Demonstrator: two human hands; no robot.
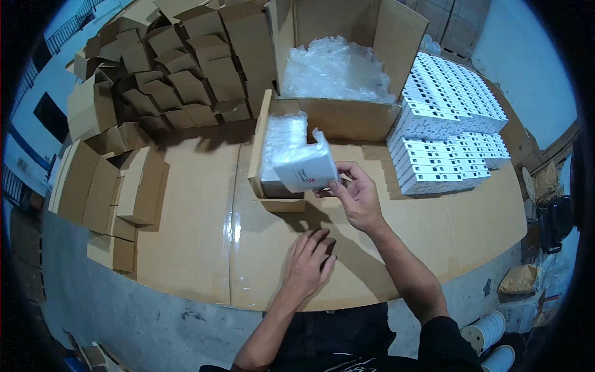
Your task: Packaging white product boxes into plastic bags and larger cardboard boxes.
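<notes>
My right hand (357, 196) is closed in a pinch on the lower right edge of a white printed plastic packet (302, 170). The packet is tilted, with a flap of its film sticking up, over the right side of a small open cardboard box (286, 205). Clear-wrapped packets (282, 132) lie inside that box; the held packet hides part of them. My left hand (308, 261) is open and holds nothing. Its fingers are slightly curved and apart, low over the cardboard-covered table (198, 248) in front of the box.
A large open carton (350, 115) of clear plastic bags (338, 65) stands behind the small box. White printed boxes (440, 164) are stacked to the right. Many open brown boxes (207, 80) pile up at the back left, with folded-shut brown cartons (93, 186) at the left edge.
</notes>
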